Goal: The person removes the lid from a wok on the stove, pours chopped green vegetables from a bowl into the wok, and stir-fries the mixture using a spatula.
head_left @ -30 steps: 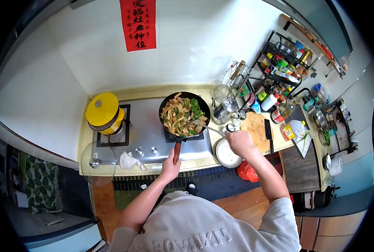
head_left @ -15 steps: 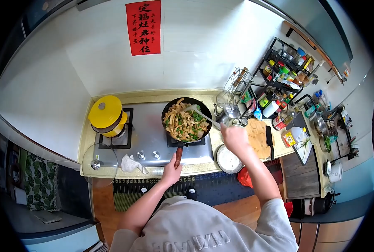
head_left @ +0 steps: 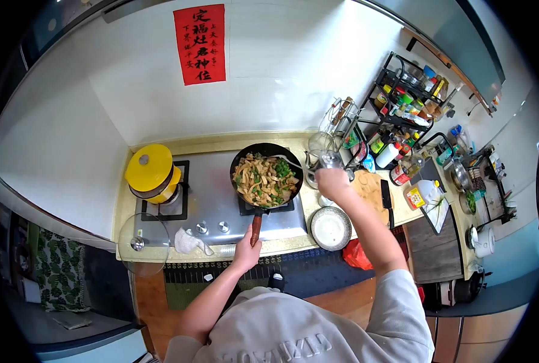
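My left hand [head_left: 246, 250] is wrapped round the reddish-brown handle [head_left: 256, 230] of a black frying pan [head_left: 298, 196]. The pan sits on the right burner and holds browned strips [head_left: 259, 179] mixed with green pieces. My right hand [head_left: 333, 183] is closed on a metal spatula [head_left: 290, 161], which reaches over the pan's right rim; its tip lies at the upper edge of the food. Just below my right hand, a round speckled plate [head_left: 331, 228] rests on the counter. Behind that hand stands a metal kettle [head_left: 330, 159], partly covered by it.
On the left burner sits a yellow pot [head_left: 148, 170]. A glass lid [head_left: 143, 242] and a white cloth [head_left: 191, 241] lie along the front edge. To the right are a cutting board [head_left: 371, 192], a knife [head_left: 386, 196], bottles, an oil jug [head_left: 422, 195] and a black rack [head_left: 396, 100].
The spatula has swung from the food's middle and upper left to the pan's upper right, and the green pieces have shifted. My left hand has kept its hold on the handle.
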Demonstrator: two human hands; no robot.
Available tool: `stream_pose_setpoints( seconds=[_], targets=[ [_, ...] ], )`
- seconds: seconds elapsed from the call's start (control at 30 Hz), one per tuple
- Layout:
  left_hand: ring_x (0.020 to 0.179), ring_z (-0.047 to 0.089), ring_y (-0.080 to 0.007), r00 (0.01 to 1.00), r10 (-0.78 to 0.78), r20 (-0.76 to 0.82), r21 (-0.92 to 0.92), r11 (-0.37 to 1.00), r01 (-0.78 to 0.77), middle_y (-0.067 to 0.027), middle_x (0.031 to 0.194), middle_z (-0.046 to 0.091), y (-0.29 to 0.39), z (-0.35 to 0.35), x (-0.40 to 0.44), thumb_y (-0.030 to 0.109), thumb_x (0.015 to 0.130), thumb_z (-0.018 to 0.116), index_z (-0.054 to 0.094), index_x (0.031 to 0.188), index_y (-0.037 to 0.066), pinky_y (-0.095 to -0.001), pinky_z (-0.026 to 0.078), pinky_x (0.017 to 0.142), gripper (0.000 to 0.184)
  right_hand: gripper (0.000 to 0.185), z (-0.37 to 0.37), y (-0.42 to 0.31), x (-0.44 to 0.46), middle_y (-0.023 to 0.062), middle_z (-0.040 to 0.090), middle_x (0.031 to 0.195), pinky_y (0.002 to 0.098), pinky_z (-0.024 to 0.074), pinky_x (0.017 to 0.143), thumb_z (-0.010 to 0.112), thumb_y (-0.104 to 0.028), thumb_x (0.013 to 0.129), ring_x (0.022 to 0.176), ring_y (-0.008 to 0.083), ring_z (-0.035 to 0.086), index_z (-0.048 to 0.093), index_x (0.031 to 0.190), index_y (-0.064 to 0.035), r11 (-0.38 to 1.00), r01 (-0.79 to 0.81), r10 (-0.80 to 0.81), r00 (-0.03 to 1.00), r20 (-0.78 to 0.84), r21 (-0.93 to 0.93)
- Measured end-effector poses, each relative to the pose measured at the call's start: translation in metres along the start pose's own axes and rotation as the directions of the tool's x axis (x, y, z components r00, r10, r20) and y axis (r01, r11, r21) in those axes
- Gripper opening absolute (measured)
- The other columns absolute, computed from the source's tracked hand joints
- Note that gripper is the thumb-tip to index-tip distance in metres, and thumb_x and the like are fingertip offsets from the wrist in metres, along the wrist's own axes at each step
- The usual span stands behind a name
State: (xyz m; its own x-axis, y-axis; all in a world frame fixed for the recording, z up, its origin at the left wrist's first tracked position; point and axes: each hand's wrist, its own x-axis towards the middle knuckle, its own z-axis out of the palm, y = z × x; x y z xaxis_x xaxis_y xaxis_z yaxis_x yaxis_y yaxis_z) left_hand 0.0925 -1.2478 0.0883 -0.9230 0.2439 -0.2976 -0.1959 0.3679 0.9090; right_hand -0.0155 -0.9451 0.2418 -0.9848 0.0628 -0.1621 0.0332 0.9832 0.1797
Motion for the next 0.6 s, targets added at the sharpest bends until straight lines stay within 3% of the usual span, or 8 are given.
stream_pose_setpoints(
  seconds=[0.03, 0.1, 0.13, 0.23, 0.37, 0.43, 0.6],
  targets=[
    [0.094, 0.070, -0.0337, 1.000, -0.012, 0.006, 0.007, 1.000, 0.012, -0.0250, 0.107, 0.069, 0.001, 0.000, 0.000, 0.017, 0.095, 0.059, 0.030, 0.155, 0.004, -0.0381, 0.053, 0.085, 0.068, 0.022, 0.016, 0.004, -0.008, 0.0142, 0.075, 0.098, 0.0443, 0.0583, 0.077, 0.056, -0.019, 0.093, 0.092, 0.0317, 0.073, 0.074, 0.097, -0.0075, 0.997, -0.053, 0.052, 0.999, 0.004, 0.058],
    [0.094, 0.070, -0.0343, 1.000, -0.025, 0.015, -0.002, 1.000, 0.025, -0.0255, 0.107, 0.069, 0.000, 0.001, 0.000, 0.018, 0.096, 0.059, 0.029, 0.156, 0.005, -0.0384, 0.053, 0.085, 0.068, 0.023, 0.021, -0.003, -0.044, 0.0168, 0.074, 0.092, 0.0471, 0.0572, 0.074, 0.054, -0.021, 0.094, 0.088, 0.0349, 0.072, 0.072, 0.096, -0.0078, 0.990, -0.013, 0.005, 0.999, 0.054, 0.142],
    [0.094, 0.070, -0.0346, 0.999, -0.031, 0.018, -0.004, 0.999, 0.031, -0.0257, 0.107, 0.069, -0.001, 0.001, 0.001, 0.018, 0.096, 0.059, 0.029, 0.156, 0.005, -0.0385, 0.053, 0.085, 0.068, 0.022, 0.028, -0.004, -0.060, 0.0164, 0.073, 0.089, 0.0475, 0.0568, 0.072, 0.053, -0.022, 0.095, 0.085, 0.0354, 0.072, 0.072, 0.097, -0.0090, 0.989, 0.031, -0.031, 1.000, -0.005, 0.145],
    [0.055, 0.055, -0.0135, 0.998, 0.061, -0.003, 0.012, 0.998, -0.061, -0.0057, 0.078, 0.060, -0.023, 0.007, 0.009, 0.015, 0.099, 0.058, 0.022, 0.160, 0.014, -0.0313, 0.050, 0.049, 0.071, 0.022, 0.019, 0.006, -0.093, 0.0124, 0.072, 0.082, 0.0461, 0.0553, 0.063, 0.052, -0.024, 0.098, 0.076, 0.0322, 0.072, 0.069, 0.103, -0.0120, 0.994, 0.103, -0.099, 0.990, -0.100, 0.041],
    [0.055, 0.055, -0.0129, 0.997, 0.079, 0.003, 0.023, 0.997, -0.079, -0.0058, 0.078, 0.060, -0.029, 0.009, 0.012, 0.015, 0.099, 0.057, 0.021, 0.161, 0.014, -0.0308, 0.050, 0.048, 0.072, 0.023, -0.039, 0.024, -0.121, 0.0081, 0.070, 0.075, 0.0412, 0.0531, 0.056, 0.051, -0.028, 0.101, 0.069, 0.0270, 0.071, 0.069, 0.106, -0.0149, 0.987, 0.083, -0.099, 0.988, -0.118, -0.134],
    [0.055, 0.055, -0.0126, 0.997, 0.081, 0.005, 0.027, 0.996, -0.081, -0.0057, 0.079, 0.060, -0.026, 0.007, 0.011, 0.015, 0.099, 0.057, 0.020, 0.161, 0.014, -0.0306, 0.050, 0.048, 0.072, 0.021, -0.047, 0.041, -0.118, 0.0051, 0.068, 0.071, 0.0400, 0.0527, 0.055, 0.052, -0.026, 0.099, 0.067, 0.0246, 0.070, 0.070, 0.107, -0.0181, 0.968, 0.138, -0.173, 0.971, -0.163, -0.209],
    [0.055, 0.055, -0.0128, 0.996, 0.093, 0.014, 0.004, 0.996, -0.093, -0.0058, 0.079, 0.060, -0.028, 0.008, 0.012, 0.015, 0.099, 0.057, 0.020, 0.161, 0.013, -0.0309, 0.050, 0.049, 0.072, 0.018, -0.021, 0.026, -0.082, 0.0066, 0.071, 0.077, 0.0396, 0.0554, 0.058, 0.054, -0.020, 0.095, 0.073, 0.0251, 0.072, 0.070, 0.102, -0.0167, 0.966, 0.091, -0.101, 0.995, -0.026, -0.244]
  ],
)
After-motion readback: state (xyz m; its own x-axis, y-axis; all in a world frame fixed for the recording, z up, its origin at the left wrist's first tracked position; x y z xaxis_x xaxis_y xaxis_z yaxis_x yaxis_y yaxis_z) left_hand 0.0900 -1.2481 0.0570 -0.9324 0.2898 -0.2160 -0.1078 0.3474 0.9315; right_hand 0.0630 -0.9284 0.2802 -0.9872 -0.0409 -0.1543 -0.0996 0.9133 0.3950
